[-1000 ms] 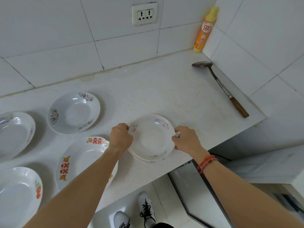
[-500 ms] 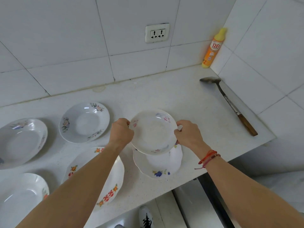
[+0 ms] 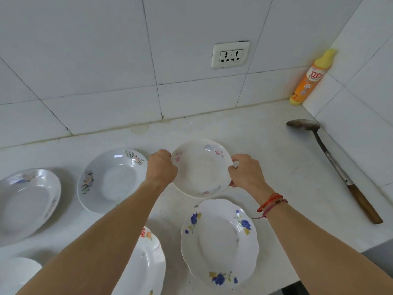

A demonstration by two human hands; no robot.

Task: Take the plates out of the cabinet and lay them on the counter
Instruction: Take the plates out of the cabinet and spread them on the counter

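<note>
Both left hand and right hand, fingers curled, grip the pink-flowered plate, now lifted off the blue-flowered plate for laying farther.

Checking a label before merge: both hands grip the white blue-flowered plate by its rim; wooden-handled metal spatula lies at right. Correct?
No. The head view shows left hand and right hand gripping the white pink-flowered plate by its rim; the white blue-flowered plate lies free on the counter. The wooden-handled metal spatula does lie at right.
</note>
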